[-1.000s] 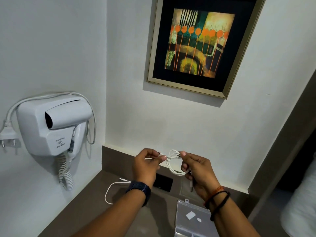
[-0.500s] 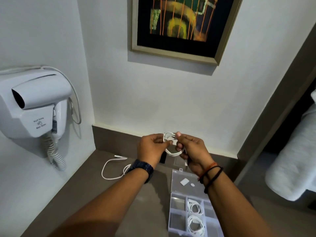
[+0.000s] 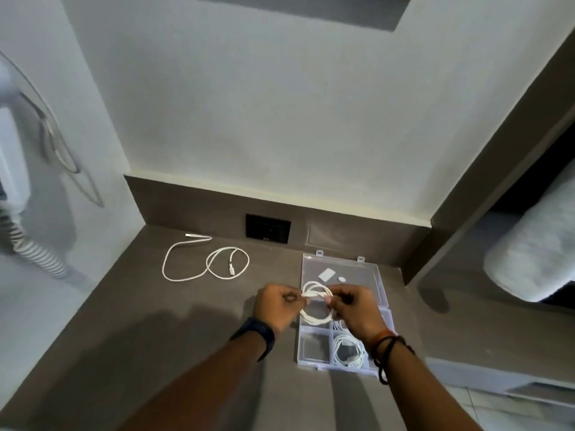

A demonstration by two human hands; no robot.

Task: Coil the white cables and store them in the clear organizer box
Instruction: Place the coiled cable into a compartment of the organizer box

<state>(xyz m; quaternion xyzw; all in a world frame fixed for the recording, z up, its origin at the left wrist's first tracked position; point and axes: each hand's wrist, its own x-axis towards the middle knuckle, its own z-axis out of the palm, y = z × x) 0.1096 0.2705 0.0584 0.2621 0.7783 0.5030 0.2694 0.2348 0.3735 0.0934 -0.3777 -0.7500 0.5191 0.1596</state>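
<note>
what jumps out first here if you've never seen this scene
Both hands, left hand and right hand, pinch a coiled white cable above the open clear organizer box at centre. A loose white cable lies uncoiled on the brown counter to the left.

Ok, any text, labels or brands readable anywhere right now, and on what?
None readable.
Socket plate: small pale mark at its lower edge, too blurred to read.
Box lid: two white stickers, no legible print.
Hair dryer: blurred, no text visible.
</note>
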